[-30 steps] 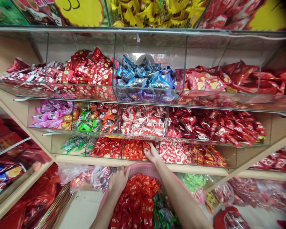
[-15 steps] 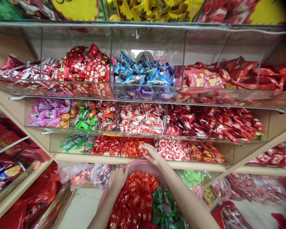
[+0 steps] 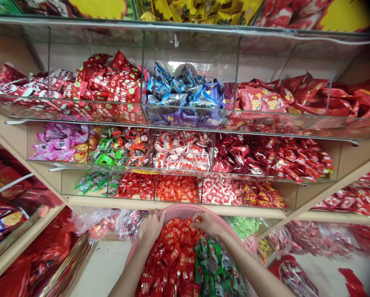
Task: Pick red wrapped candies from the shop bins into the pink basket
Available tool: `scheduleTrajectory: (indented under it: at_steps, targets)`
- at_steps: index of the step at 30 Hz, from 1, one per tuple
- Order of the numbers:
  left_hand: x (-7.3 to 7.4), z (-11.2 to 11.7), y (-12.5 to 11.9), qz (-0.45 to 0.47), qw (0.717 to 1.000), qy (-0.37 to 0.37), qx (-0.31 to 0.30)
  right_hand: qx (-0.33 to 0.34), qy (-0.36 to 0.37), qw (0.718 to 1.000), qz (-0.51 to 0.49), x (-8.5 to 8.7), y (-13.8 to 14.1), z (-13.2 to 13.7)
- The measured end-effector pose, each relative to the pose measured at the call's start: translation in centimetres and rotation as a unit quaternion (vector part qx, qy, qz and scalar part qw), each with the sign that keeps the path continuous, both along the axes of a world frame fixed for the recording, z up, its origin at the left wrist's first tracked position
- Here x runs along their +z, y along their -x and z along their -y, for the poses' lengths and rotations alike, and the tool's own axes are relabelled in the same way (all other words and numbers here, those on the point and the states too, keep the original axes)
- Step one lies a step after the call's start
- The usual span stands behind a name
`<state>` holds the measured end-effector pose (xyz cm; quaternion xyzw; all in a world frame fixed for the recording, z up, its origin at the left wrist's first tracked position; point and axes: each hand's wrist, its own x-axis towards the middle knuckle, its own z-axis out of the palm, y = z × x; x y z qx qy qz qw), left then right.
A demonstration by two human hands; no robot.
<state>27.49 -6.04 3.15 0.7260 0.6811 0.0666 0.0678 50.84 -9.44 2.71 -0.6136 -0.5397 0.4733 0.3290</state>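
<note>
A pink plastic basket [image 3: 185, 210] with a perforated wall stands below the shelves. Inside it, red wrapped candies [image 3: 175, 258] with gold lettering fill the left and middle, and green and dark wrapped candies [image 3: 214, 264] lie on the right. My left hand [image 3: 151, 227] is closed on the basket's left rim, thumb toward the inside. Within the basket, at its far right side, my right hand [image 3: 206, 225] has its fingers curled down onto red wrapped candies. What lies under those fingertips is partly hidden.
Ahead rise tiered clear bins, the lowest holding orange-red candies [image 3: 177, 189] and white-and-red candies [image 3: 222, 192]. Blue packets [image 3: 185, 93] fill a higher bin. A wooden shelf edge [image 3: 104, 202] runs just beyond the basket. Bagged candies [image 3: 104, 227] hang or lie below it.
My right hand has come down and back from the orange-red candies in the lowest bin into the basket. My left hand stays at the rim. The view has shifted slightly.
</note>
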Motion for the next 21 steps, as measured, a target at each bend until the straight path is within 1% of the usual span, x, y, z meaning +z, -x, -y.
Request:
scheduleTrajectory:
  at_steps: [5,8,10,12,13,15,18,19,21]
  targets:
    - [0.2,0.1,0.0,0.003,1.000,0.007,-0.003,0.004,0.002,1.000,0.009,-1.1,0.5,-0.5]
    - [0.1,0.0,0.1,-0.002,1.000,0.001,-0.003,-0.018,-0.027,0.999,0.032,-1.7,0.5,-0.8]
    - [0.0,0.0,0.1,-0.003,1.000,-0.003,-0.006,-0.041,-0.052,0.997,0.051,-1.6,0.3,-0.9]
    - [0.0,0.0,0.2,-0.004,1.000,0.000,-0.006,-0.063,-0.057,0.995,0.053,-1.1,0.3,-0.8]
    - [-0.1,0.0,0.2,-0.005,1.000,0.002,-0.005,-0.072,-0.048,0.996,0.037,-0.6,0.3,-0.7]
    - [0.0,0.0,0.1,-0.006,1.000,0.005,-0.002,-0.085,-0.003,0.996,-0.036,0.5,0.4,-0.4]
    - [0.2,0.1,0.1,-0.007,1.000,0.009,-0.004,-0.083,0.093,0.978,-0.166,2.2,0.5,0.3]
    - [0.3,0.1,0.0,-0.008,1.000,0.010,-0.005,-0.081,0.114,0.972,-0.189,2.6,0.5,0.6]
    - [0.5,0.2,0.0,-0.008,1.000,0.012,-0.003,-0.071,0.138,0.969,-0.193,2.9,0.3,1.2]
